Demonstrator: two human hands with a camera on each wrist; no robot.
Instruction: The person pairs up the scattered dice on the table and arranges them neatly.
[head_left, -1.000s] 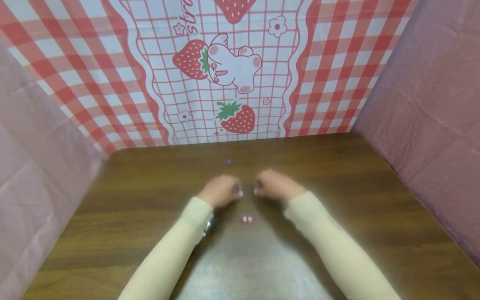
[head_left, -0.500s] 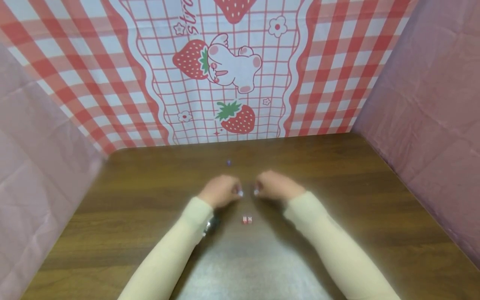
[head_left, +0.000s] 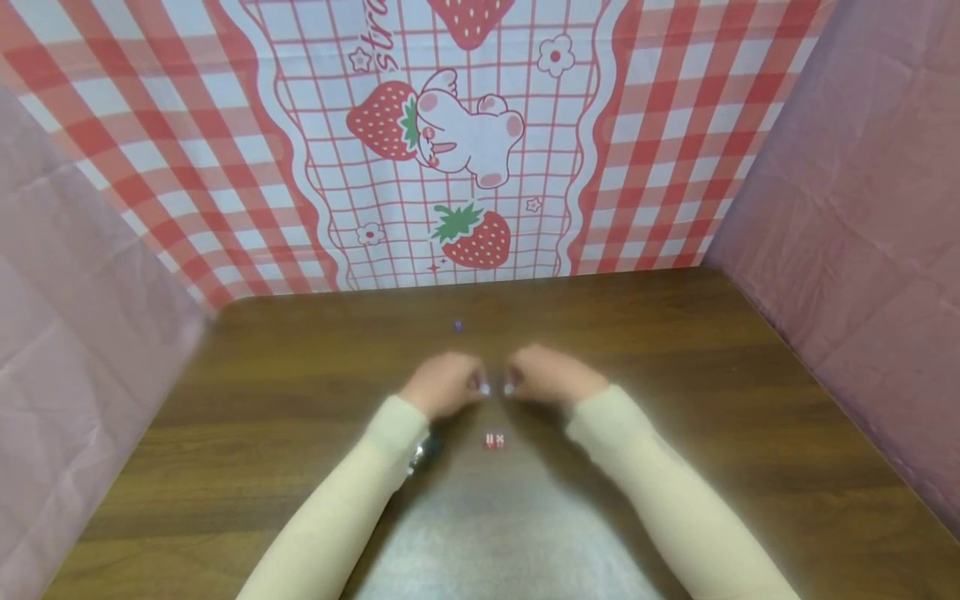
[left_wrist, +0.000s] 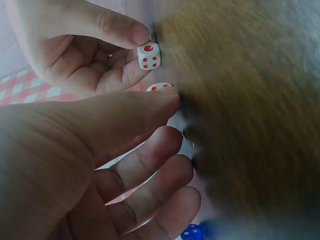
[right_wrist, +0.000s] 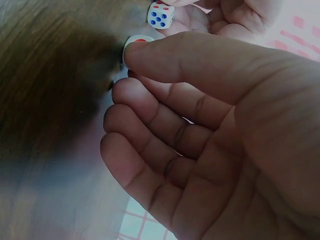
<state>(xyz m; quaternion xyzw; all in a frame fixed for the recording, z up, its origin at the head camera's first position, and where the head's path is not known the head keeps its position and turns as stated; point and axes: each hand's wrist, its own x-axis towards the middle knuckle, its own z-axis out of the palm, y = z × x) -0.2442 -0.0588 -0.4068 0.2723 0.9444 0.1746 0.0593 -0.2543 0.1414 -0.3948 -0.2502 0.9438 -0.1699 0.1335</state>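
Note:
My left hand (head_left: 447, 384) pinches a white die (left_wrist: 159, 86) between thumb and forefinger; the thumb covers much of it. Opposite, my right hand (head_left: 553, 375) pinches another white die (right_wrist: 134, 42), largely behind the thumb in the right wrist view. That second die (left_wrist: 149, 56) shows one large red pip and several small ones in the left wrist view. Both dice are low, close to the table, with a small gap between them. The other fingers of both hands curl loosely. Two red dice (head_left: 495, 441) sit side by side on the table, nearer the body.
A blue die (head_left: 457, 325) lies beyond the hands on the brown wooden table (head_left: 262, 400). A red-and-white strawberry cloth (head_left: 465, 150) hangs behind the table's far edge. Pink cloths (head_left: 862, 183) hang along both sides.
Both hands have come slightly closer together, each still pinching its white die. The red dice and the blue die stay in place.

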